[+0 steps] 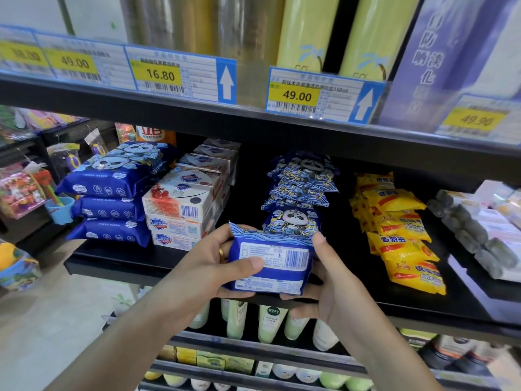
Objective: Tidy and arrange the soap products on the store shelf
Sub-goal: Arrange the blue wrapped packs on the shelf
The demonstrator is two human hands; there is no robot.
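A soap pack (270,266) is sitting between the left hand (203,266) and the right hand (332,280), before a row of panda packs (301,190). Boxed soaps (183,210) are lying left of this row, yellow packs (400,230) right.

One head-worn camera looks forward and slightly down from close range at the middle shelf (118,266), price tags at twelve o'clock, forearms entering from six.

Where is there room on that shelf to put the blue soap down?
Bare shelf shows between the white boxed soaps and the panda packet row, and a narrower strip between that row and the yellow packets. Far right is crowded with wrapped bars. Both hands hold the blue packet.
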